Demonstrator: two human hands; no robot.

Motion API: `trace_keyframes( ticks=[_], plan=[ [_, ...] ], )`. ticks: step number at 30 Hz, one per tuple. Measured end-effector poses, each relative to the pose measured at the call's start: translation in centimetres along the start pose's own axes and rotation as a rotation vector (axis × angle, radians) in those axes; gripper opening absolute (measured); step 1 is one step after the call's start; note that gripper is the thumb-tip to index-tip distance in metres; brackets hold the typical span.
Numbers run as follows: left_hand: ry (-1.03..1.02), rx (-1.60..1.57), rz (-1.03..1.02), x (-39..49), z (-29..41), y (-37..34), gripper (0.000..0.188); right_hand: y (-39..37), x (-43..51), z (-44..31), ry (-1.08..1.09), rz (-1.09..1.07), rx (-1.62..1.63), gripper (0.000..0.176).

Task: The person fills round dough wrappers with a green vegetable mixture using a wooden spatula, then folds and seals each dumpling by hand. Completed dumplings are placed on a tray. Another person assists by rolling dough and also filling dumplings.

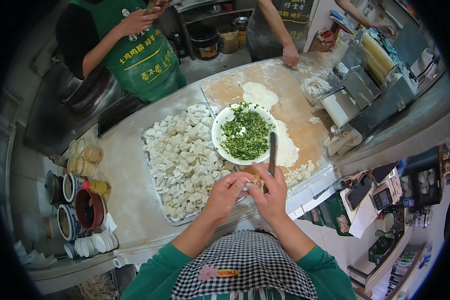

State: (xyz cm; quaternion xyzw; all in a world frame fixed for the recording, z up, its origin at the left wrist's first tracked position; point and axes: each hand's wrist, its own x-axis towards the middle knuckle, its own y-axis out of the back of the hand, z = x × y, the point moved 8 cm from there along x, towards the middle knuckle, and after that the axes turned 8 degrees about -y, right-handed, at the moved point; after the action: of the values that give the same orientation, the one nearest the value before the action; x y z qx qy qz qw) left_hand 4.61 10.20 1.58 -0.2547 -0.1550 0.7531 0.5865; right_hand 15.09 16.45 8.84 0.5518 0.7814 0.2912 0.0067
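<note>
Between their fingertips, my left hand (224, 195) and my right hand (271, 193) pinch a small pale piece of dough (249, 184), mostly covered by the fingers. Just beyond them stands a white bowl (216, 138) with a chopped green filling (243, 135) in it. A dark flat-handled utensil (272, 152) crosses the bowl's right rim, its near end at my right fingers; whether they grip it I cannot tell. Left of the bowl, a metal tray (158, 195) carries a heap of floured dumplings (187, 150). Round dough wrappers (260, 94) and a floury dough sheet (286, 148) lie beyond and right of the bowl.
A dough rolling machine (375, 82) stands at the right end of the worktop (127, 210). Jars (85, 153), a dark red pot (89, 208) and stacked white dishes (105, 242) line the left. Two aproned people (146, 56) (277, 30) stand across the table, and another arm (356, 15) reaches in.
</note>
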Motion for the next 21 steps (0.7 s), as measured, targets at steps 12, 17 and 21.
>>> trace_keyframes(
  ticks=[12,17,21],
  plan=[
    [-0.065,0.160,0.172,-0.1,-1.5,0.6,0.029,-2.5,-0.7,0.6,0.096,-0.091,-0.086,0.035],
    [-0.291,0.234,0.191,-1.1,-1.3,-0.5,0.029,-2.3,-0.9,0.7,0.103,-0.061,0.032,0.033],
    [-0.030,-0.209,0.249,-0.1,-3.0,0.6,0.029,-2.2,0.3,0.0,0.121,-0.074,-0.065,0.031]
  ],
)
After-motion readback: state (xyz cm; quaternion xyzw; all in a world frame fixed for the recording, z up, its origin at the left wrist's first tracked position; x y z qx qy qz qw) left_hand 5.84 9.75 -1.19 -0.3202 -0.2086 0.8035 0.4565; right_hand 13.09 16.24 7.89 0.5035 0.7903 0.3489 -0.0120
